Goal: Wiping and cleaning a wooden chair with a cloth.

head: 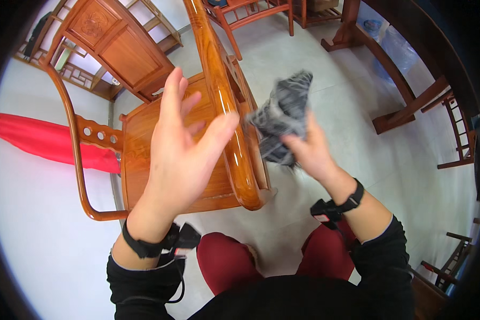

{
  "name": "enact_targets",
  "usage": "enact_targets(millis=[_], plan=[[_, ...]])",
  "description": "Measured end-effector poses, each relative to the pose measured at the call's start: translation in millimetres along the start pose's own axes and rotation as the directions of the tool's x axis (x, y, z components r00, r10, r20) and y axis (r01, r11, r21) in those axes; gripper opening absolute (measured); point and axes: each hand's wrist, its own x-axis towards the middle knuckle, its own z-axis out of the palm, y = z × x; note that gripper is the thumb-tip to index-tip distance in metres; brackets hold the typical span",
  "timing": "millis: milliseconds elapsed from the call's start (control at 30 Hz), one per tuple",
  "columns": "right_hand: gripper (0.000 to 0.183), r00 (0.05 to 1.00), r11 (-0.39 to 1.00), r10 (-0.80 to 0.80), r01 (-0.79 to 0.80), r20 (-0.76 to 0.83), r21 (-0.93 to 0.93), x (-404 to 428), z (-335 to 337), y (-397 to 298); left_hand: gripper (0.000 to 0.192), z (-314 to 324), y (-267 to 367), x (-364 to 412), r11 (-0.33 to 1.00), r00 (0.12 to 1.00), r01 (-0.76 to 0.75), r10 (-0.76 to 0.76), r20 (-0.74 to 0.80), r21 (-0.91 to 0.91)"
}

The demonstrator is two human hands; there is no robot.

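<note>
A large varnished wooden armchair (138, 60) with a carved back panel stands before me, to the left of centre. My left hand (184, 148) is raised over its seat (140, 140), fingers apart and holding nothing. The thumb tip overlaps the near glossy armrest (240, 168) in the picture; whether it touches cannot be told. Just right of that armrest, my right hand (314, 150) grips a bunched grey cloth (284, 116) with a fringed edge, blurred by motion. The cloth's left edge is close to the armrest's outer side.
A long red cloth banner (44, 140) is by the white wall at left, partly behind the far armrest (70, 116). Lattice shelving (100, 86) stands behind the chair. Another wooden seat (252, 18) is at the top. A dark wooden table (408, 88) with plastic-wrapped things beneath stands at right.
</note>
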Motion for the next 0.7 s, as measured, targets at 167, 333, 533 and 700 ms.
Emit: enact_targets(millis=[167, 333, 533, 700], plan=[[0.067, 0.856, 0.764, 0.103, 0.258, 0.507, -0.591, -27.8, 39.2, 59.9, 0.083, 13.1, -15.3, 43.6, 0.971, 0.989, 0.147, -0.148, -0.011, 0.191], [0.078, 0.955, 0.864, 0.068, 0.088, 0.287, -0.497, -7.5, 56.2, 62.6, 0.058, 29.5, -10.0, 57.0, 0.955, 0.958, 0.256, -0.271, 0.092, 0.151], [0.066, 0.959, 0.928, 0.265, -0.224, 0.104, -0.296, 60.4, 52.7, 103.0, 0.043, 44.5, -2.4, 52.1, 0.960, 0.963, 0.269, -0.269, -0.012, 0.084], [0.037, 0.902, 0.889, 0.414, -0.430, 0.122, 0.156, 93.4, 32.5, 133.8, 0.049, 44.3, -2.4, 49.3, 0.957, 0.961, 0.275, -0.273, -0.029, 0.087]])
